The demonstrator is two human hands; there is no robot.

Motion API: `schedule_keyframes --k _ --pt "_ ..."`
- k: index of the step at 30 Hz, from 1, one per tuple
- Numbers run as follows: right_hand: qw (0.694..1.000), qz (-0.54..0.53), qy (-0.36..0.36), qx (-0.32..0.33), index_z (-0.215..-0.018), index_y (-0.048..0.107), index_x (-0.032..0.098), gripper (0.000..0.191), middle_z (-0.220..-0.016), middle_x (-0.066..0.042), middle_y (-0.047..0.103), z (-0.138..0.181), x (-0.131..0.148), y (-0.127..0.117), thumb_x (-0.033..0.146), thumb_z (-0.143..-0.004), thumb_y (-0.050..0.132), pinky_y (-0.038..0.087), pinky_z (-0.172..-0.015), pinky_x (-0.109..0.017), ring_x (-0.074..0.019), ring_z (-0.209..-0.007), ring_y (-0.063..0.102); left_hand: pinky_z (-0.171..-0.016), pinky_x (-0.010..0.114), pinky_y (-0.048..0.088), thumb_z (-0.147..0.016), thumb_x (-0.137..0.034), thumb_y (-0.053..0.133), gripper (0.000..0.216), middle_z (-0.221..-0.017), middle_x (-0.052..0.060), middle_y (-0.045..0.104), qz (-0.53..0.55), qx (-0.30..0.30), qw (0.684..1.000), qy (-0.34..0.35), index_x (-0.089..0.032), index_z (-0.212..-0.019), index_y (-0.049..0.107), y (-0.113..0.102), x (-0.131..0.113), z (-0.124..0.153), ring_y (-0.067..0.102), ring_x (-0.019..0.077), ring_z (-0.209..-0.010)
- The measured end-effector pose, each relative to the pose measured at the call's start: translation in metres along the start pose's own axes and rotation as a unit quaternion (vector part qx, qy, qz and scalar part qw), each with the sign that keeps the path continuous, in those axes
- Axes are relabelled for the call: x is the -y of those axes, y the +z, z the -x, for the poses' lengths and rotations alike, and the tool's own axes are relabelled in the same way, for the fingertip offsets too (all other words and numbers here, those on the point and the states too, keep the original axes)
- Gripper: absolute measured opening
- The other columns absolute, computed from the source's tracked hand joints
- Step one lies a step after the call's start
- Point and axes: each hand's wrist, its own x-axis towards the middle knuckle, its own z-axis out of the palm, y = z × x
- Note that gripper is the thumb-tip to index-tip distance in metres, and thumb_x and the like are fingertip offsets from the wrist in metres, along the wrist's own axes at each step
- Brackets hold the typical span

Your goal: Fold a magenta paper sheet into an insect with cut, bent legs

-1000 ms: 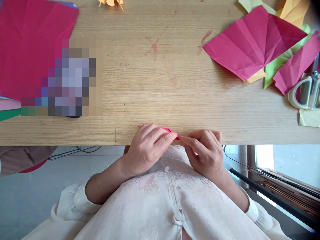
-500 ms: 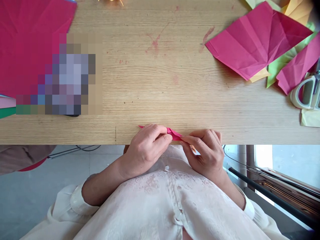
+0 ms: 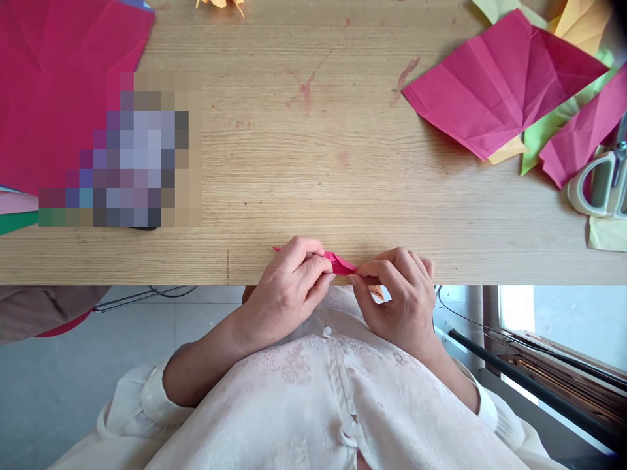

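A narrow piece of folded pink paper [image 3: 339, 264] spans the gap between my two hands, just over the table's front edge. My left hand [image 3: 287, 287] is closed on its left part, thumb and fingers pinching it. Beyond the left fingers a thin pointed pink tip pokes out. At the paper's right end, the thumb and index finger of my right hand [image 3: 399, 294] pinch it, the other fingers curled. My fingers cover much of the paper, so its full shape is hidden.
Creased magenta paper [image 3: 509, 85] lies at the right over green and orange sheets, near white-handled scissors [image 3: 592, 183]. At the left is a large magenta sheet [image 3: 59, 85] beside a pixelated object [image 3: 142, 150]. An orange paper scrap [image 3: 220, 3] sits at the far edge.
My left fingers have shifted slightly on the folded paper, the thumb and knuckles more bent. My right hand keeps its pinch, with only a small shift. The view has tilted a little.
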Motion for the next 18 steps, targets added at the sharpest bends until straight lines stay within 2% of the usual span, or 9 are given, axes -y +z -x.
schedule_keyframes --k 6,12,18 --pt "1.000 0.014 0.008 0.003 -0.077 0.058 0.022 0.014 -0.073 0.001 0.059 -0.0003 0.0006 0.0013 0.022 -0.086 0.069 0.033 -0.072 -0.036 -0.0160 -0.067 0.051 -0.080 0.034 0.052 -0.092 -0.011 0.060 0.006 -0.099 0.006 0.059 -0.019 -0.005 1.000 -0.010 -0.017 -0.090 0.060 -0.0005 0.0005 -0.0020 0.059 0.0176 -0.089" --pt "1.000 0.026 0.009 -0.001 -0.076 0.056 0.023 0.015 -0.071 0.002 0.057 -0.0006 0.0006 0.0027 0.021 -0.084 0.069 0.033 -0.072 -0.036 -0.0162 -0.066 0.050 -0.083 0.034 0.053 -0.094 -0.013 0.059 0.006 -0.101 0.006 0.060 -0.010 0.029 1.000 0.003 -0.018 -0.097 0.060 -0.0038 0.0029 -0.0002 0.060 0.0174 -0.091" --pt "1.000 0.024 0.010 0.001 -0.076 0.056 0.023 0.015 -0.070 0.002 0.057 -0.0001 0.0008 0.0030 0.022 -0.084 0.070 0.034 -0.071 -0.036 -0.0161 -0.066 0.050 -0.077 0.035 0.051 -0.095 -0.014 0.058 0.006 -0.096 0.006 0.060 -0.044 0.029 0.999 0.004 -0.016 -0.089 0.059 -0.0032 0.0004 -0.0046 0.057 0.0173 -0.082"
